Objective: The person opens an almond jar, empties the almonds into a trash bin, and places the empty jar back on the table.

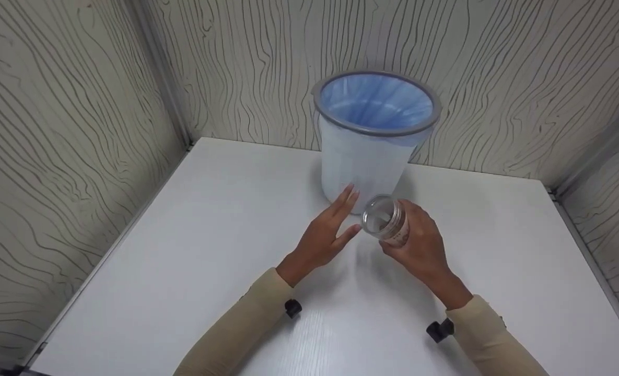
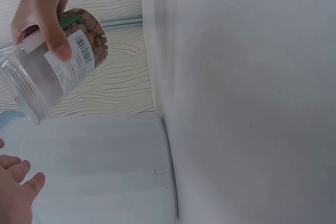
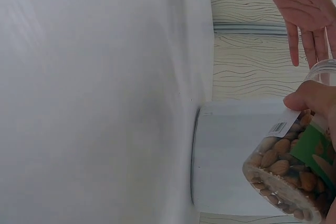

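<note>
My right hand (image 1: 419,243) grips a clear plastic jar (image 1: 385,219) of almonds, tilted with its lidless mouth toward my left hand. The jar (image 2: 52,61) carries a white barcode label and green band; the nuts (image 3: 286,174) lie at its bottom end. My left hand (image 1: 327,230) hovers with straight fingers just left of the jar's mouth, holding nothing. Both hands are above the white table (image 1: 194,250), just in front of a white bin (image 1: 369,141) lined with a blue bag.
The bin (image 3: 231,156) stands at the table's back edge against patterned wall panels (image 1: 69,130) that enclose the table on three sides. Wrist-worn cameras (image 1: 440,330) sit on both sleeves.
</note>
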Demonstrator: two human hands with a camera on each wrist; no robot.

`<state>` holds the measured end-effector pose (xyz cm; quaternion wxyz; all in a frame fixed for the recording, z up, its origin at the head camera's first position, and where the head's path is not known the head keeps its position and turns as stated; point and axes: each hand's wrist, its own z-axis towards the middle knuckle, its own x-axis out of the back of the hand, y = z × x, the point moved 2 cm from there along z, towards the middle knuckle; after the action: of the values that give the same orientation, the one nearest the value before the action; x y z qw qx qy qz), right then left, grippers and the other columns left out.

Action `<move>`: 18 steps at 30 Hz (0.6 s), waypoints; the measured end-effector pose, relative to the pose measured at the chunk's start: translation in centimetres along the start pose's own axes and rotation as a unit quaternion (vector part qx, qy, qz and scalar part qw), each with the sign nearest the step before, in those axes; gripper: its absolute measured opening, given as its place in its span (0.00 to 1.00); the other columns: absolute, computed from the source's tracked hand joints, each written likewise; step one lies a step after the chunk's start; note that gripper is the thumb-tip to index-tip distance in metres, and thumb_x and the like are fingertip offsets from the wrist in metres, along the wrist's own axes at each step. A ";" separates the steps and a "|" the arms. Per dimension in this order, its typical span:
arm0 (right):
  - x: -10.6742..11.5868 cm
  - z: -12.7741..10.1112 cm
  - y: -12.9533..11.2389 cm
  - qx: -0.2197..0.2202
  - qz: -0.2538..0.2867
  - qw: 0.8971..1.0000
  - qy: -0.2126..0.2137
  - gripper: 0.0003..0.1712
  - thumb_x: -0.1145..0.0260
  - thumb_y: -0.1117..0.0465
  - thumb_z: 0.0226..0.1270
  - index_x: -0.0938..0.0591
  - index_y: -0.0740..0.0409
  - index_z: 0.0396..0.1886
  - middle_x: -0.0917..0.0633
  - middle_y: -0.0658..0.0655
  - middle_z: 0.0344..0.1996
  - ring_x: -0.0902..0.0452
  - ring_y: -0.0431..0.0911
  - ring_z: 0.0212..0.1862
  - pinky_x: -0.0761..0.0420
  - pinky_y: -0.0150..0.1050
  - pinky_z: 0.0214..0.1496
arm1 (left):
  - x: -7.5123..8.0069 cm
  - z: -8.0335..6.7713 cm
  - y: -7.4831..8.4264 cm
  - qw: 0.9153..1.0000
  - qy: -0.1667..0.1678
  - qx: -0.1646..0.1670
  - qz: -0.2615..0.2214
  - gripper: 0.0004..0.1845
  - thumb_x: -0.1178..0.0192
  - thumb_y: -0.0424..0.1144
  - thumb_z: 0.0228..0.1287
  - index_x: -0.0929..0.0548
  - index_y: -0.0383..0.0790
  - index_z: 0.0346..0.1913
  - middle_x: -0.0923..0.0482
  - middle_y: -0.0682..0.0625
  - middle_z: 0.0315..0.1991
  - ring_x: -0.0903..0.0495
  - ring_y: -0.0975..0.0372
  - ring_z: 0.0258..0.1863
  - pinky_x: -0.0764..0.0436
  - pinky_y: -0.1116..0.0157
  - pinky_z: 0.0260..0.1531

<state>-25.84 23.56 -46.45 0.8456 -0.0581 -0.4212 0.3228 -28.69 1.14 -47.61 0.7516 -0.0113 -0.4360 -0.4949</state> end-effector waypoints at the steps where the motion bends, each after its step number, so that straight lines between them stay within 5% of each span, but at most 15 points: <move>1: 0.0 0.0 -0.1 0.002 -0.003 1.000 0.002 0.54 0.13 0.62 0.39 0.29 0.62 0.69 0.20 0.63 0.60 0.23 0.58 0.60 0.25 0.59 0.63 | 0.0 0.0 0.0 1.000 -0.001 -0.001 -0.001 0.36 0.51 0.56 0.80 0.45 0.44 0.81 0.51 0.49 0.82 0.43 0.61 0.77 0.32 0.59 0.69; 18: -0.5 0.5 -0.4 0.052 -0.048 0.996 0.049 0.55 0.12 0.64 0.34 0.27 0.66 0.66 0.19 0.64 0.58 0.23 0.59 0.60 0.25 0.59 0.64 | -0.9 0.0 0.3 1.000 -0.001 -0.015 -0.012 0.37 0.50 0.56 0.79 0.43 0.42 0.81 0.51 0.50 0.82 0.44 0.61 0.78 0.33 0.61 0.70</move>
<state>-26.21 22.88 -46.35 0.8816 -0.0100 -0.3638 0.3004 -28.55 1.97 -48.11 0.7447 -0.0179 -0.4291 -0.5109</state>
